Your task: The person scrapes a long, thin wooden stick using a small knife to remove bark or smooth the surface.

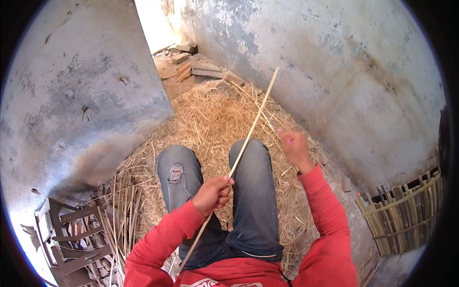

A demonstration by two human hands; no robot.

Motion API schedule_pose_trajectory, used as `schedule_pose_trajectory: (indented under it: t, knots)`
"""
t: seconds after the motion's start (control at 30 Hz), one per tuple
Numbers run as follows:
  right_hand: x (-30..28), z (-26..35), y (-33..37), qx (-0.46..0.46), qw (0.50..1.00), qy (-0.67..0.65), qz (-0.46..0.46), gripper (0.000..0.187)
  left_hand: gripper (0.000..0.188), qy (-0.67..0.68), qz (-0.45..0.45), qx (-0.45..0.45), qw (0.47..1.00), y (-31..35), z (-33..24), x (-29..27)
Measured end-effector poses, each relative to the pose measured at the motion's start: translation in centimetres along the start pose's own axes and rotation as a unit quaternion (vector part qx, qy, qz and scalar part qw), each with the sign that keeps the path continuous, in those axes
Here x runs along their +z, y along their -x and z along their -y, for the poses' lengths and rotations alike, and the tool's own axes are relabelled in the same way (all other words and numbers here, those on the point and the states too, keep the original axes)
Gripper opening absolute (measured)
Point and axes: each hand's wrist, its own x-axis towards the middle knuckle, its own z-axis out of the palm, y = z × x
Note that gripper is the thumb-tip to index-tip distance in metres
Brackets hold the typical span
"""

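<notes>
I sit on straw with both legs in blue jeans stretched forward and red sleeves on my arms. My left hand is closed around a long thin pale bamboo strip near its lower part. The strip slants from beside my left hip up and right, past my right knee, with its tip near the far wall. My right hand is raised to the right of the strip, blurred, with its fingers curled. A thin pale sliver seems to run from it up to the left, but I cannot make out whether the hand holds it.
A pile of dry straw covers the floor between two weathered walls. A woven bamboo basket stands at the right. Loose bamboo strips and a dark wooden frame lie at the lower left. Bricks are stacked in the far corner.
</notes>
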Motion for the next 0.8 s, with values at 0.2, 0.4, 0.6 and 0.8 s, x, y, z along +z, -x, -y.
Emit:
schedule_pose_trajectory:
  t: [0.2, 0.4, 0.6, 0.8]
  knots:
    - [1.7, 6.2, 7.2, -0.116, 0.98, 0.133, 0.096, 0.054, 0.027, -0.087, 0.045, 0.002, 0.995, -3.2, -0.7, 0.7]
    - [2.9, 5.4, 7.8, -0.163, 0.973, 0.158, 0.046, 0.057, 0.027, -0.036, 0.056, -0.063, 0.996, -2.1, -0.4, 0.8]
    - [3.4, 5.2, 7.9, -0.178, 0.971, 0.152, 0.035, 0.058, 0.026, -0.041, 0.043, -0.033, 0.998, -0.2, 0.7, 0.5]
    - [1.6, 1.7, 3.7, -0.091, 0.98, 0.174, -0.019, 0.057, 0.026, -0.035, 0.023, -0.043, 0.998, 4.8, 2.3, -1.0]
